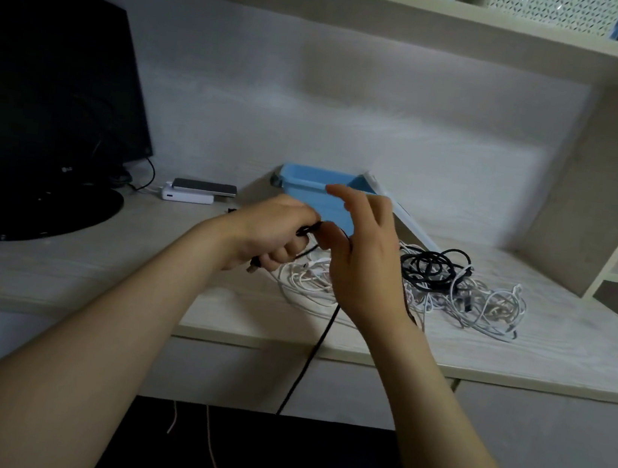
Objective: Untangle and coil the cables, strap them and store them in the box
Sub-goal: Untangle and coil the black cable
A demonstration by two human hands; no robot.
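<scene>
Mid-frame, the left hand [272,231] clenched its fingers [281,255] round a thin black cable [318,349], the right hand's [366,265] hold unclear; the tangled white-and-black cable heap [482,305] lay unsorted right of centre.

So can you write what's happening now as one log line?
left hand: grips black cable | right hand: at cable, grip unclear | cable pile: tangled on desk | blue box: open

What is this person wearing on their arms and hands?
Nothing that shows. The left hand and right hand are ungloved, and both arms are uncovered to the picture's edge, with no sleeves. No watch or bracelet at either wrist.
</scene>
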